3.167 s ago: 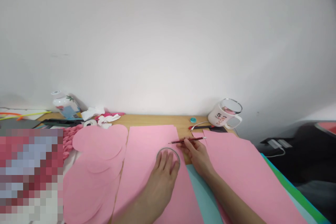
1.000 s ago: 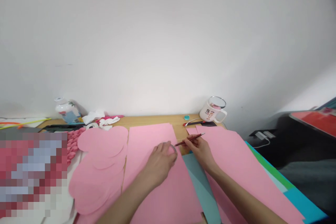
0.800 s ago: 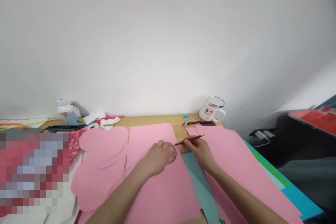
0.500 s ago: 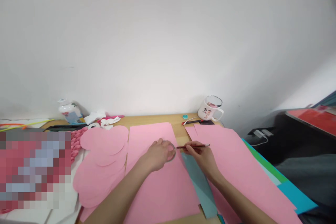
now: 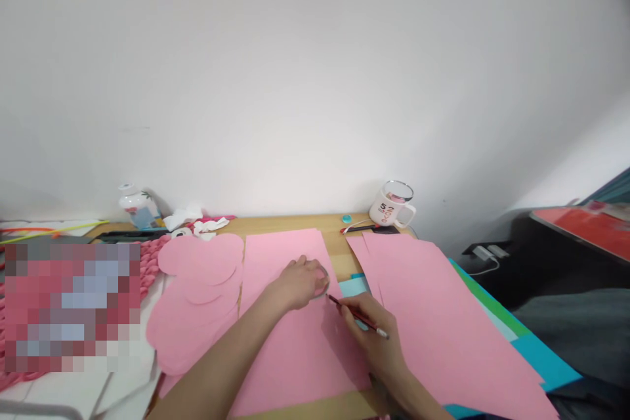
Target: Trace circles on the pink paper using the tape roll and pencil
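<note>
My left hand (image 5: 296,281) lies with fingers pressed down on a round clear ring-shaped lid (image 5: 322,282), holding it flat on a pink paper sheet (image 5: 300,341) in the middle of the wooden desk (image 5: 290,225). My right hand (image 5: 368,335) grips a red pencil (image 5: 358,317) in a writing pinch. The pencil's tip touches the paper at the ring's lower right edge. Most of the ring is hidden under my left hand.
Cut pink paper circles (image 5: 197,289) are stacked to the left. A larger pink sheet (image 5: 443,308) over blue and green sheets lies to the right. A white mug (image 5: 394,205), a small teal cap (image 5: 347,218), a bottle (image 5: 135,207) and paper scraps stand along the wall.
My right hand has swung the pencil from the ring's far right side round to its near right side, coming closer to me. My left hand stays on the ring.
</note>
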Demonstrator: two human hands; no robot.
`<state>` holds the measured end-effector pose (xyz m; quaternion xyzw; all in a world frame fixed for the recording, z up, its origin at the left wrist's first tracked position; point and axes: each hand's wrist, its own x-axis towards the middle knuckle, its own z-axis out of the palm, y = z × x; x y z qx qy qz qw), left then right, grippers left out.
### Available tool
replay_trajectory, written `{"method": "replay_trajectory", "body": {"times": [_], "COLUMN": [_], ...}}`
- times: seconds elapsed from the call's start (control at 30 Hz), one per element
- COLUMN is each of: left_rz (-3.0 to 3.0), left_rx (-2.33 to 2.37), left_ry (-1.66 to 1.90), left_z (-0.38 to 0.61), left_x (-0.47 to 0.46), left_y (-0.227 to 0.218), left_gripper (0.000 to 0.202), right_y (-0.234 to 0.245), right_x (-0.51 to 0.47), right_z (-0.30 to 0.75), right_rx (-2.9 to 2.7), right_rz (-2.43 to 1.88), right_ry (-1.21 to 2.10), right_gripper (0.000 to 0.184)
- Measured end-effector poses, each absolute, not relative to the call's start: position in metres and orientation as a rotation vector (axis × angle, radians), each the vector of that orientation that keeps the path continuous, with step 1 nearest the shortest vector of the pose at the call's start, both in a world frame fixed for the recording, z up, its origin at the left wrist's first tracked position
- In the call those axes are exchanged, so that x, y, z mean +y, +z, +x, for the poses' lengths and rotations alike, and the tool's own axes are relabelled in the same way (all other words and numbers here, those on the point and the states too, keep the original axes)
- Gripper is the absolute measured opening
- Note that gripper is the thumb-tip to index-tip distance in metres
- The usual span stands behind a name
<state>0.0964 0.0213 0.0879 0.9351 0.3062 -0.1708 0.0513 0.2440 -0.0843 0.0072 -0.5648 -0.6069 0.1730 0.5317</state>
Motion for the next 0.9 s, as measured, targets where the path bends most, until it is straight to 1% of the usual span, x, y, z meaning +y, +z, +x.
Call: {"method": "replay_trajectory", "body": {"times": [0.1,0.17,0.37,0.6,0.77,0.9], "left_rz": [2.844,2.850,2.863,2.852,2.844,2.859], "left_rx": [0.920,0.932,0.952,0.967,0.978,0.969], "left_ry": [-0.528,-0.521,-0.542,-0.517,-0.534,-0.519], "left_z": [0.099,0.101,0.106,0.108,0.107,0.108], "left_x": [0.022,0.023,0.025,0.023,0.020,0.020], "left_y": [0.090,0.091,0.094,0.100,0.103,0.104], "left_gripper": [0.033,0.029,0.029,0.028,0.030,0.028], "right_y": [0.008,0.009,0.008,0.012,0.011,0.015], "right_x": [-0.087,-0.087,-0.090,-0.090,-0.088,-0.092], "right_z": [0.232,0.224,0.214,0.215,0.219,0.234], "right_rx": [-1.495,-1.524,-1.650,-1.833,-1.919,-1.940], "right_rz": [-1.299,-1.272,-1.168,-0.993,-0.996,-1.031], "right_ry": [0.326,0.308,0.349,0.331,0.294,0.306], "right_gripper": [0.016,0.016,0.016,0.026,0.030,0.026]}}
